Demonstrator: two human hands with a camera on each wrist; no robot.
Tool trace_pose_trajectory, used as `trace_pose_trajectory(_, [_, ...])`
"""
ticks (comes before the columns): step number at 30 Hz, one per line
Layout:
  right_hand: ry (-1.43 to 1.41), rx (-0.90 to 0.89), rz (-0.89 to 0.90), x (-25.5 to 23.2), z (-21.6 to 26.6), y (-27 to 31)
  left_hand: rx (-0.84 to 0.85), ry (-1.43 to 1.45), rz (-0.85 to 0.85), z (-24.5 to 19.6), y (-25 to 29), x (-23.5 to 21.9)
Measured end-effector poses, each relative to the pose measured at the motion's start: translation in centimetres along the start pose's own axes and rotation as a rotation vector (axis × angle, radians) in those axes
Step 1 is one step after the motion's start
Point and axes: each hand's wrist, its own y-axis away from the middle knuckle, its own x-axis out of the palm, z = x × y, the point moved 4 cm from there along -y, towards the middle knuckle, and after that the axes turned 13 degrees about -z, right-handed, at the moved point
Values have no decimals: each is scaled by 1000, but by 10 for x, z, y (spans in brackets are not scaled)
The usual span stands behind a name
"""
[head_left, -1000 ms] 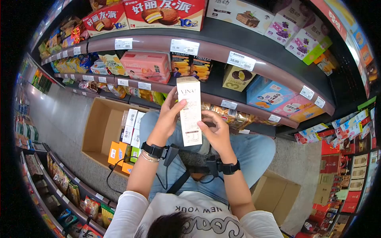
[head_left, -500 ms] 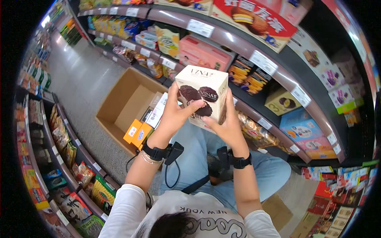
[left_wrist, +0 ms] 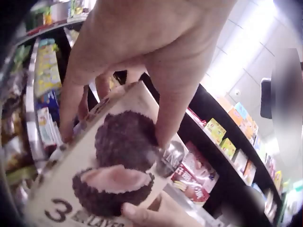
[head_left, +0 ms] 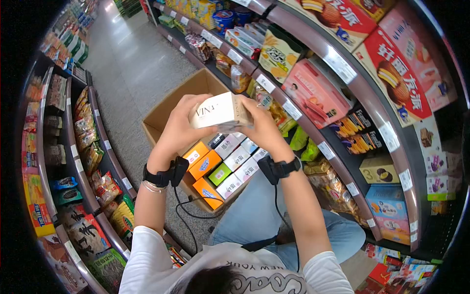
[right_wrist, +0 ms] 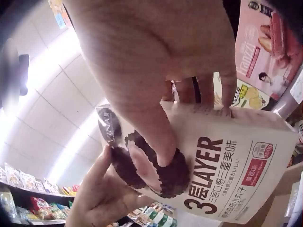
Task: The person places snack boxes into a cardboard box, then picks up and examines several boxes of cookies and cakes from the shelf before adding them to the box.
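A cream snack box (head_left: 215, 111) printed "VINA" is held between both hands above an open cardboard carton (head_left: 161, 100). My left hand (head_left: 182, 125) grips its left side, thumb along the near face. On the other side my right hand (head_left: 263, 128) holds it with the thumb toward me. In the left wrist view the box front (left_wrist: 125, 142) shows dark round cookies with pink filling and "3 LAYER". The right wrist view shows the same printed face (right_wrist: 222, 175), with the right thumb pressed on the picture. Below, small boxes (head_left: 239, 158) in white, orange and green stand packed in the carton.
Stocked shelves (head_left: 338, 73) curve along the right with snack boxes and price tags. Another shelf (head_left: 73, 161) of bagged snacks lines the left. Between them runs a grey floor aisle (head_left: 117, 63). Black cables (head_left: 188, 215) hang from the wrist cameras beside the carton.
Both hands have carried the box left from in front of the shelf to above the carton, turning it on the way. The head view has swung left, showing more of the carton's contents.
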Motion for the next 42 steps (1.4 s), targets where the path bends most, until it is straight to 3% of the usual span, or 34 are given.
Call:
trace_pose_trajectory(1, [14, -46, 17, 13, -5, -5, 22, -103, 31, 6, -2, -3])
trace_pose_trajectory(2, [8, -40, 7, 25, -12, -9, 39, -116, -60, 21, -4, -3])
trace_pose_trajectory(6, [-9, 99, -71, 60, -51, -14, -135, -110, -232, 81, -11, 12])
trace_pose_trajectory(9, [-149, 346, -96, 72, -82, -2, -242, -227, -233, 129, -17, 38])
trace_pose_trajectory(15, [-193, 521, -189, 100, -152, 28, -281, -233, -230, 212, -29, 95])
trace_pose_trajectory(20, [-232, 641, -230, 103, -177, 47, -242, -284, -233, 262, -30, 131])
trace_pose_trajectory(23, [-270, 650, -253, 100, -187, 62, -305, -191, -251, 303, -24, 153])
trace_pose_trajectory(29, [-280, 745, -266, 102, -198, 68, -437, -145, -252, 328, -15, 180])
trace_pose_trajectory(35, [-270, 841, -214, 109, -206, 73, -362, -163, -254, 347, -11, 203])
trace_pose_trajectory(42, [-296, 879, -248, 107, -215, 80, -491, -59, -167, 364, -8, 217])
